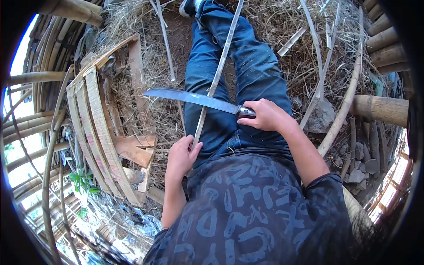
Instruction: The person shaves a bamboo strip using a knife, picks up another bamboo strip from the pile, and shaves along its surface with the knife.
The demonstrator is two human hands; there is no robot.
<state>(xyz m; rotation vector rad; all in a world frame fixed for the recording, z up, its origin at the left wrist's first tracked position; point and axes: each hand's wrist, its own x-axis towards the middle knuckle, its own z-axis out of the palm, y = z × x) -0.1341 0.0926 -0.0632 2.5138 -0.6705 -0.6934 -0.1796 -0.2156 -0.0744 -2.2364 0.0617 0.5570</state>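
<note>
My right hand (263, 115) is closed around the dark handle of a large long-bladed knife (190, 96). Its blade points left and lies across a long, thin bamboo strip (219, 66), touching or very close to it above my thighs. Near the strip's lower end, my left hand (182, 154) grips it between thumb and fingers. From there the strip runs up between my legs, past my knees and out at the top of the view. My legs in blue jeans (260, 70) stretch forward on the ground.
A slatted wooden pallet (99, 128) leans at the left. Dry shavings (287, 66) cover the ground around my legs, with loose bamboo strips (320, 66) at the upper right. A grey stone (321, 117) and a thick bamboo pole (382, 109) are on the right.
</note>
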